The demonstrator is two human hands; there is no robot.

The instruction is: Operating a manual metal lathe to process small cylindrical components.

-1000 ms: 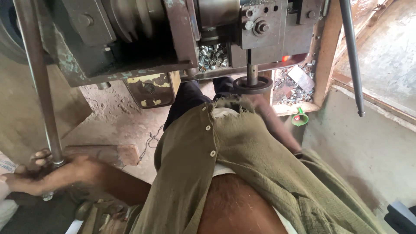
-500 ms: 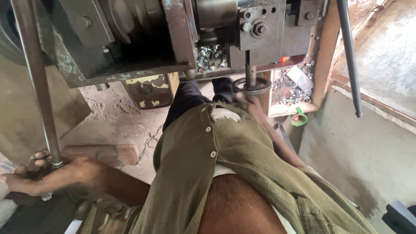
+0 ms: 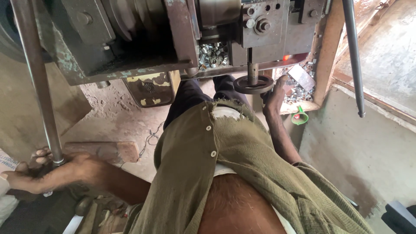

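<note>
While the left hand (image 3: 52,173) is wrapped tight around the bottom end of that long steel lever (image 3: 37,82), the right hand (image 3: 274,93) sits with loose fingers right against the small black handwheel (image 3: 253,84) under the machine's front edge; can't tell if it's actually gripping it. My worry is those fingers sitting so near the spindle and the glowing red spot if the lever shifts. A sweaty palm could also slip off the bar. Lever's long axis runs nearly upright, leaning slightly, top end up at the machine's left corner, bottom end down by the floor.
</note>
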